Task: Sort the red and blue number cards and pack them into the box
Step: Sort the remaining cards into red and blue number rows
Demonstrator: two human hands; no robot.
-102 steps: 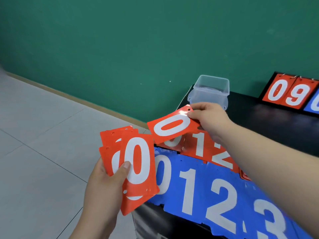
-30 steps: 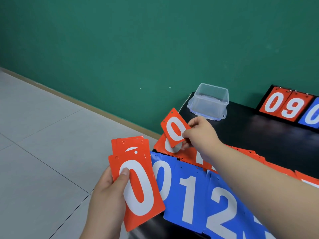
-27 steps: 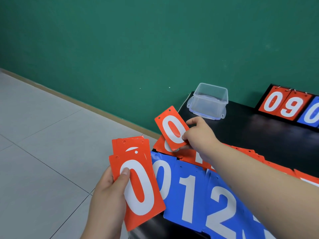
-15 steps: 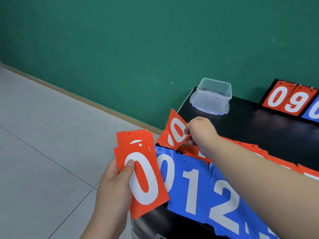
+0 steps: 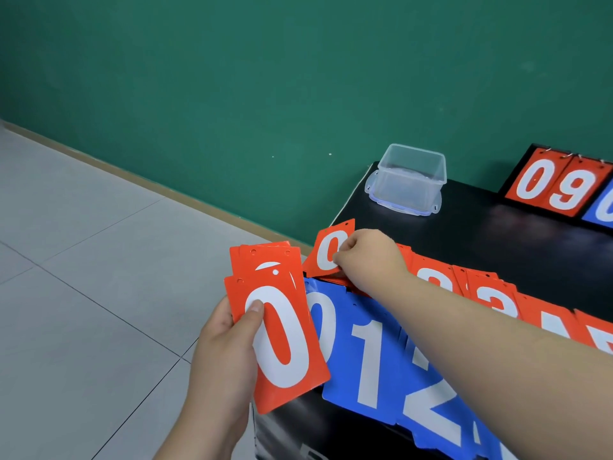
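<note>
My left hand [image 5: 219, 356] holds a small stack of red 0 cards [image 5: 282, 340] off the table's left edge, thumb pressed on the top card. My right hand [image 5: 368, 257] pinches another red 0 card [image 5: 326, 252], tilted up from the left end of the red row. A row of red number cards [image 5: 491, 297] runs to the right behind my forearm. Blue number cards [image 5: 371, 356] showing 0, 1, 2 lie in a row in front. The clear plastic box [image 5: 409, 179] stands open-topped at the table's back left corner.
The black table [image 5: 497, 240] stands against a green wall [image 5: 265, 78]. A scoreboard stand [image 5: 560, 187] with red 0, 9 and a blue card sits at the back right. Grey tiled floor [image 5: 83, 277] lies to the left.
My right hand has kept hold of one red 0 card, tipping it and lowering it towards the left end of the red row. My left hand's stack has stayed nearly still.
</note>
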